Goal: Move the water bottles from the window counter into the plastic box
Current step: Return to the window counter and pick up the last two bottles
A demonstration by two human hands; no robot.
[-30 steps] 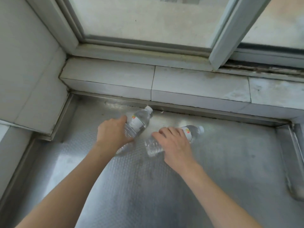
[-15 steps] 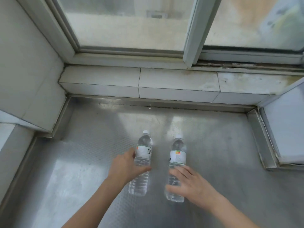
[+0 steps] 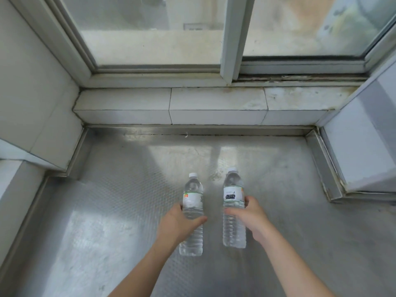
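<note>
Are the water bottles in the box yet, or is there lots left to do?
Not yet. Done: both bottles are picked up. In hand: the left hand grips the left bottle and the right hand grips the right bottle, caps pointing away, above the metal counter. Left: putting both into the plastic box, which is not in view here.

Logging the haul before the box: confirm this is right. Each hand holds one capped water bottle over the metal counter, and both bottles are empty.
Not quite. The head view shows the left hand and right hand each holding a capped bottle, left bottle and right bottle, over the metal counter, but both are full of water, not empty.
</note>
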